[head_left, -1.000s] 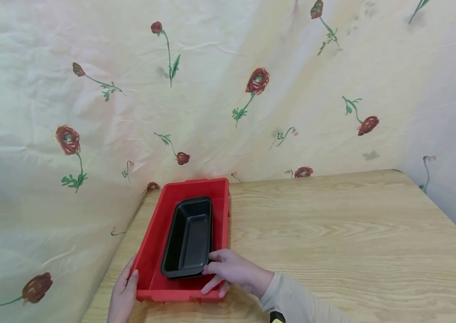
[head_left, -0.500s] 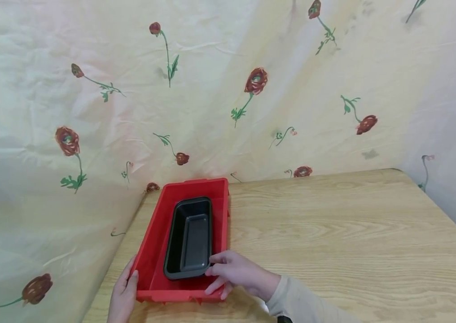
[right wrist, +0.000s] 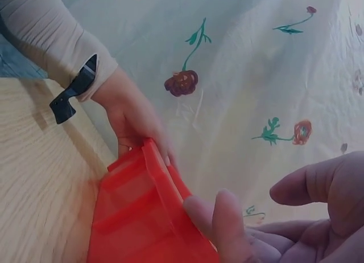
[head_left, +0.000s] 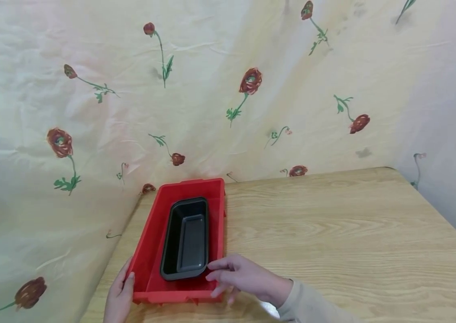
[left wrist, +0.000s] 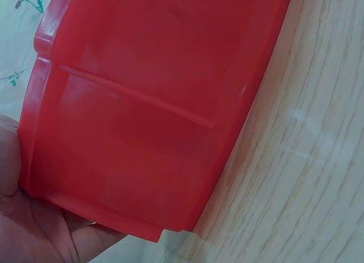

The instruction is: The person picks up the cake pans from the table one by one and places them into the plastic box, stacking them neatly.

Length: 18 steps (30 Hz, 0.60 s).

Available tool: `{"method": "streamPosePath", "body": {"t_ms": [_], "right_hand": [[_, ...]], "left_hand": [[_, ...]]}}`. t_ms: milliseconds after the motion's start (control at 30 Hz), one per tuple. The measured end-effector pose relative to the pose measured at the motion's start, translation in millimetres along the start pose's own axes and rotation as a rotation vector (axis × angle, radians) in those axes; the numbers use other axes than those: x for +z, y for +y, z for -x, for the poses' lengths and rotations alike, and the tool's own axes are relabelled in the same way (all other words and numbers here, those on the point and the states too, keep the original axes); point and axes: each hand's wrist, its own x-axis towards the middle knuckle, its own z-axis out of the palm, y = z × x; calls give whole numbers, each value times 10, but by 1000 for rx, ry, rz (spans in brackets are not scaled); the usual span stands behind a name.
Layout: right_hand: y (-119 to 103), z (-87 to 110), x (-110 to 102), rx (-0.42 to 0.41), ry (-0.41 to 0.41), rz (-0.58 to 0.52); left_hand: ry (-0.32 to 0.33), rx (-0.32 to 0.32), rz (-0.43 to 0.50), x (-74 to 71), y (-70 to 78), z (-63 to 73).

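Note:
A black loaf pan (head_left: 190,242) lies lengthwise inside a red plastic tray (head_left: 141,260) on the table in the head view. My left hand (head_left: 120,289) grips the tray's near left corner, thumb over the rim. In the left wrist view, that hand (left wrist: 40,229) holds the rim of the red tray (left wrist: 142,120). Near the pan's close right corner, my right hand (head_left: 248,279) hovers over the tray's edge with loosely bent, spread fingers. The right wrist view shows this hand (right wrist: 301,229) with thumb and fingers apart and nothing between them, beside the tray's outer wall (right wrist: 142,217).
The wood-grain table (head_left: 313,233) stretches to the right of the tray. A flower-patterned cloth (head_left: 212,89) hangs behind and along the left side, close to the tray's far end.
My right hand has let go of the loaf pan's near corner and drawn slightly right and toward me. The pan has settled in the tray. The left hand keeps its grip; the view has shifted slightly.

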Motion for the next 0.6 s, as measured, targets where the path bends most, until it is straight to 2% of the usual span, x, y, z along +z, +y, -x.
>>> {"method": "streamPosePath", "body": {"t_ms": [200,433,600], "right_hand": [[26,109,-55,-40,-24,34],[68,216,-125,-101,-32,59],[56,306,-178,-104,-20,65]], "left_hand": [[26,-13,-65,-1,11,19],[78,10,-184,-27,28,47],[128,45,-252,-10,60,51]]}}
